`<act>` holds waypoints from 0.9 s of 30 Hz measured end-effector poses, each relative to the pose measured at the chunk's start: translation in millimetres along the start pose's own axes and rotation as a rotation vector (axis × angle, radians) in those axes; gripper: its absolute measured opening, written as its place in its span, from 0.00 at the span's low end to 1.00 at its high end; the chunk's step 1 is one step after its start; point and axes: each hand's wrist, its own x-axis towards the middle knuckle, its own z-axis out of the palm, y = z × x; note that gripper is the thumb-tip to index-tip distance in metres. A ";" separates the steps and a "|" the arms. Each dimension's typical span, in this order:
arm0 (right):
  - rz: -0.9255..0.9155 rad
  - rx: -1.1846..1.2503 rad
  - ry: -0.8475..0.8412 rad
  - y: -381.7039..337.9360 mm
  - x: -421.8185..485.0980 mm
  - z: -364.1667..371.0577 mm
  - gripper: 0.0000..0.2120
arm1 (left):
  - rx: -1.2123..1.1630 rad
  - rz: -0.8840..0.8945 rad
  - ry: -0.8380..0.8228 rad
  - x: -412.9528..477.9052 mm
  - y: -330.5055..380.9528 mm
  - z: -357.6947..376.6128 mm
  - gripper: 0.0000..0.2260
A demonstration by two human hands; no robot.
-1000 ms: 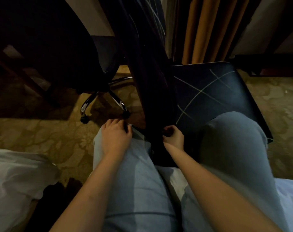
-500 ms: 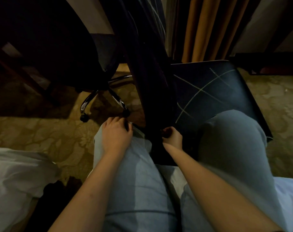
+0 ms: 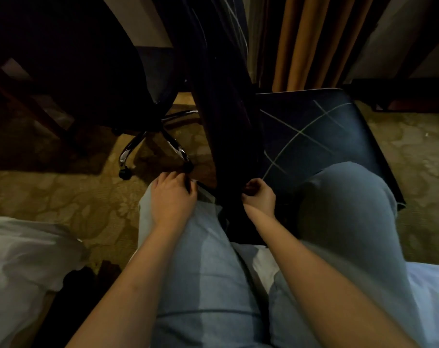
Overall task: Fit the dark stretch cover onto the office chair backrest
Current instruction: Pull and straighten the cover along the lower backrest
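Right hand [image 3: 259, 198] pinches the dark stretch cover [image 3: 223, 126] at its lower edge
The cover stands upright on the office chair [image 3: 311, 136] back, between the knees [image 3: 338, 192]. Left hand [image 3: 173, 197] rests on the left knee [image 3: 145, 209], fingers [image 3: 168, 175] curled; whether they grip cloth, I cannot tell.

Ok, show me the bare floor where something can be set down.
Bare carpet lies between the bedding, the left knee and the chair base. More lies right of the seat. The middle is crowded: left hand and right hand at the cover.
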 end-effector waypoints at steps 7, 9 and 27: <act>0.028 -0.143 -0.054 16.3 4.4 7.8 0.09 | -0.009 0.003 0.007 2.9 -1.0 2.0 0.15; 0.036 -0.163 -0.057 17.6 3.7 7.7 0.09 | -0.015 0.005 0.011 3.6 -0.5 2.6 0.15; 0.022 -0.132 -0.010 18.0 7.1 8.7 0.08 | -0.006 0.002 0.013 2.4 -0.1 2.6 0.15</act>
